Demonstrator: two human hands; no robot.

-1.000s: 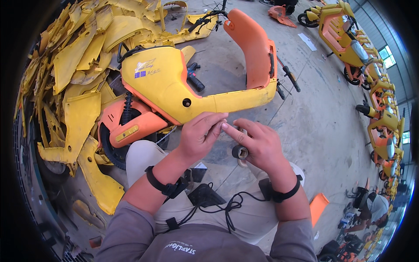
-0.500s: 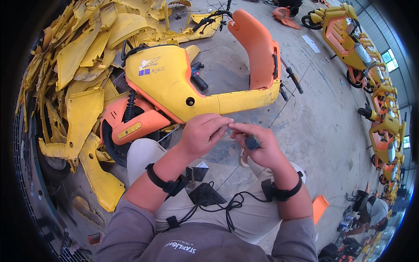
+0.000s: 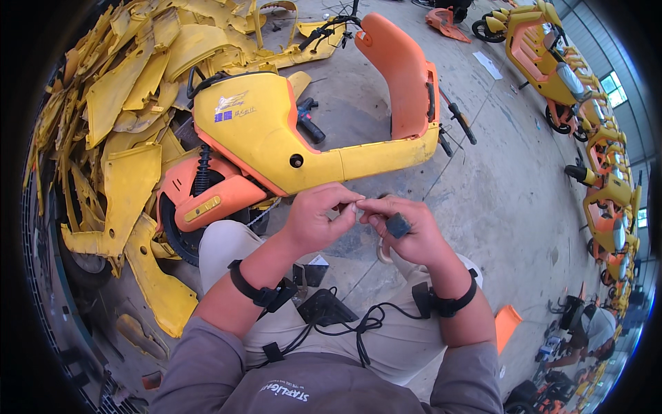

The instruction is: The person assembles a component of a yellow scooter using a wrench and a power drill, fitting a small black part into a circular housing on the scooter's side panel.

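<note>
Black small part sits pinched in the right hand above the lap — left hand fingers nip something tiny beside it; keep both hands close and steady.

Small dark square part, pinched in right hand

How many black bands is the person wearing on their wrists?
2. One black band wraps the left wrist, with a cable running from it; the other black band wraps the right wrist. Both show plainly; none seems hidden.
</note>
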